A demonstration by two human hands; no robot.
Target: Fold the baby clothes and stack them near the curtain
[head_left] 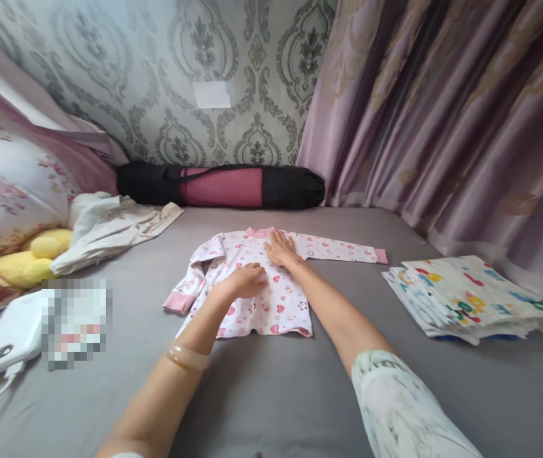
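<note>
Head view: printed top [278, 296] laid on a grey sheet [295, 394], beneath two flattened hands.
Seen from the room, the right hand [280, 248] rests just below the collar [261, 233], fingers parted and gripping nothing, seemingly to press the cloth smooth; the left hand [247, 280], its fingers extended, lies over the middle front, though how firmly it touches cannot be told. One sleeve [348, 249] stretches sideways, the other bends downward. The folded stack [479, 296] sits near the outstretched cuff [382, 256], probably to leave the top's surroundings free.
</note>
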